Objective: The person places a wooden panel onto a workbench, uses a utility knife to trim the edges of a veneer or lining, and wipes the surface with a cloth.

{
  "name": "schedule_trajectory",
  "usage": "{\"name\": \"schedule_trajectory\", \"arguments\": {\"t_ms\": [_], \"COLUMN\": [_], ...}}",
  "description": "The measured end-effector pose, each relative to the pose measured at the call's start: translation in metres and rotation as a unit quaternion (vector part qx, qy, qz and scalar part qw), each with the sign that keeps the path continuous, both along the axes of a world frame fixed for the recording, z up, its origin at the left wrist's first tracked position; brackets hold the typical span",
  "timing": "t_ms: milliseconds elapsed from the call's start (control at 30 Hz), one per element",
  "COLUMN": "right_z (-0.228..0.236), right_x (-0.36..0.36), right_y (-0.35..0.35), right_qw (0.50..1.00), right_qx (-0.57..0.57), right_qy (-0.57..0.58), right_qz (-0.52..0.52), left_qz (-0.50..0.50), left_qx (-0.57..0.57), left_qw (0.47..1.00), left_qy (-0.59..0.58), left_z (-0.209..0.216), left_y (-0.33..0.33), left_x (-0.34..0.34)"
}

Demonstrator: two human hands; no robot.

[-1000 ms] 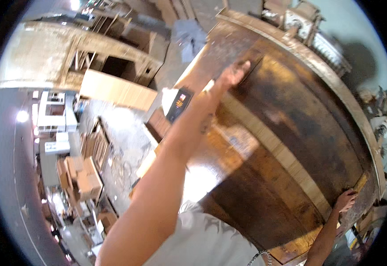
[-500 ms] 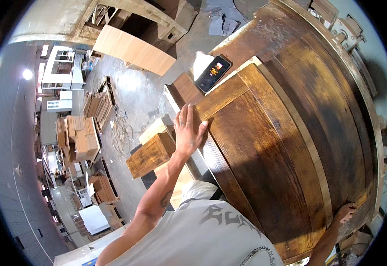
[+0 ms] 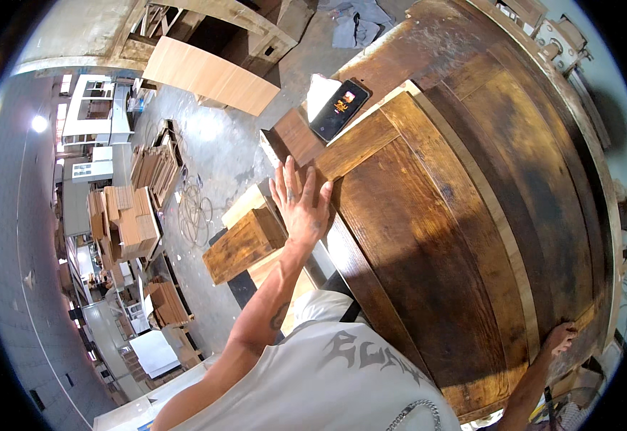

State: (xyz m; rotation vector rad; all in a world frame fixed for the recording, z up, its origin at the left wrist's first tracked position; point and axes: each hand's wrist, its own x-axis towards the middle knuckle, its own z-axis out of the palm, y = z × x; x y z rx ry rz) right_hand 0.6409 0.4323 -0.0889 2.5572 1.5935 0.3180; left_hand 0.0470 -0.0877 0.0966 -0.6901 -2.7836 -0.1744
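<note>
A brown stained wood panel (image 3: 414, 237) with a raised frame border lies in front of me. It rests on top of another stained panel (image 3: 536, 165), whose far side shows beyond it. My left hand (image 3: 303, 205) lies spread at the upper panel's left corner, fingers apart, the thumb at its edge. At the right, near the panels' lower end, my right hand (image 3: 560, 339) is closed beside the upper panel's edge, over the lower panel. What its curled fingers hold, if anything, is hidden.
A phone (image 3: 341, 109) with its screen lit lies by the upper panel's corner, next to white paper (image 3: 322, 97). Smaller stained wood pieces (image 3: 242, 248) sit left of me. Across the floor are stacked boards (image 3: 130, 223), a coiled hose (image 3: 195, 208) and a pale board (image 3: 211, 75).
My left hand's fingers have spread and lifted a little outward at the panel's corner. The right hand stays at nearly the same spot. The whole view has shifted slightly.
</note>
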Motion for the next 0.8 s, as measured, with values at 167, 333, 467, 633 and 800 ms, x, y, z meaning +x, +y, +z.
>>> {"name": "schedule_trajectory", "arguments": {"t_ms": [167,333,467,633,800], "right_z": [-0.001,0.003,0.010,0.013,0.016], "right_x": [0.003,-0.012,0.000,-0.020,-0.019], "right_y": [0.004,-0.008,-0.006,-0.019,-0.022], "right_qw": [1.000,1.000,1.000,1.000,0.999], "right_qx": [-0.003,-0.001,-0.023,0.001,0.017], "right_qy": [0.022,0.013,0.009,0.013,0.011], "right_qz": [0.001,-0.005,-0.014,0.015,0.030], "left_qz": [-0.002,0.005,-0.069,-0.162,-0.013], "left_qx": [0.037,0.189,0.278,0.061,-0.071], "left_qw": [0.999,0.982,0.954,0.981,0.968], "left_qy": [0.000,0.000,-0.093,-0.091,-0.242], "left_z": [0.007,0.013,0.041,-0.039,-0.106], "left_y": [0.001,0.028,0.120,0.273,0.359], "left_x": [-0.004,0.002,-0.062,-0.171,-0.197]}}
